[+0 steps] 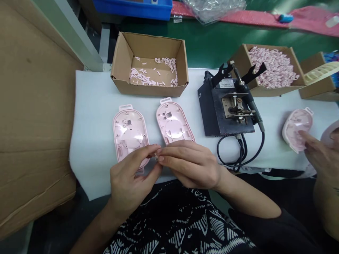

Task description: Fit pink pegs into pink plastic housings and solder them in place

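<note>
My left hand [134,180] and my right hand [192,162] meet fingertip to fingertip near the front of the white bench cover. Pinched between them is a small pale plastic part [156,157], mostly hidden by the fingers. Just beyond my left hand lies a pink oval plastic shell [129,130], its inner side up, with ribs and screw posts. A second pink shell [173,121] rests to its right, tilted, its near end covered by my right hand.
An open cardboard box [150,90] with small pink parts stands behind the shells. Right of them sits a black soldering-type device [214,109] with looped cables. Farther right are a box of pink parts [274,67] and a co-worker's hand [321,151] on another pink shell [296,123].
</note>
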`<state>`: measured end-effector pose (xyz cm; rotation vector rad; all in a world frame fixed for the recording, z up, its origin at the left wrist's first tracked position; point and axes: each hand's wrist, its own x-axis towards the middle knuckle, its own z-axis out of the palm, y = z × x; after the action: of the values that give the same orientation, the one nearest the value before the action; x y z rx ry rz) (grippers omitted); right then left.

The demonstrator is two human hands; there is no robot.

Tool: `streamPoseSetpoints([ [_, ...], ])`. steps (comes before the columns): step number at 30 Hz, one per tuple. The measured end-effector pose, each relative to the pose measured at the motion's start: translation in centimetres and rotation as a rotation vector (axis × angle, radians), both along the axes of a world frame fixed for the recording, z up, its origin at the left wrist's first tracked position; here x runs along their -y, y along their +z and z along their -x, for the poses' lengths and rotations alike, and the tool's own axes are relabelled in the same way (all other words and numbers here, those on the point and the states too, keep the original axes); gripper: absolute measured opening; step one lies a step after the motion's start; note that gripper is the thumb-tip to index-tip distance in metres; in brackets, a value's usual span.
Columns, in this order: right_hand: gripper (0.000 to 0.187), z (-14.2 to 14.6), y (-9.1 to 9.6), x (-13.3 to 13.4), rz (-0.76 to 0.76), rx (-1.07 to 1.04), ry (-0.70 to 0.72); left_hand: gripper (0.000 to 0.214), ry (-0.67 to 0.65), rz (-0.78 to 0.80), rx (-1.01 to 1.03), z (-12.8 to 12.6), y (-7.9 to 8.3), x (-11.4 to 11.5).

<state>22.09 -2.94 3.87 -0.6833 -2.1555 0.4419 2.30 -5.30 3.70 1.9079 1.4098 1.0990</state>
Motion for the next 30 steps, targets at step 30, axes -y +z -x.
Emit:
streamPoseSetpoints([
  [30,0.015,-1.0,-1.6,0.4,0.002,-0.479,-0.310,0.021,-0.193,0.234,0.301,-2.9,2.5,-4.7],
])
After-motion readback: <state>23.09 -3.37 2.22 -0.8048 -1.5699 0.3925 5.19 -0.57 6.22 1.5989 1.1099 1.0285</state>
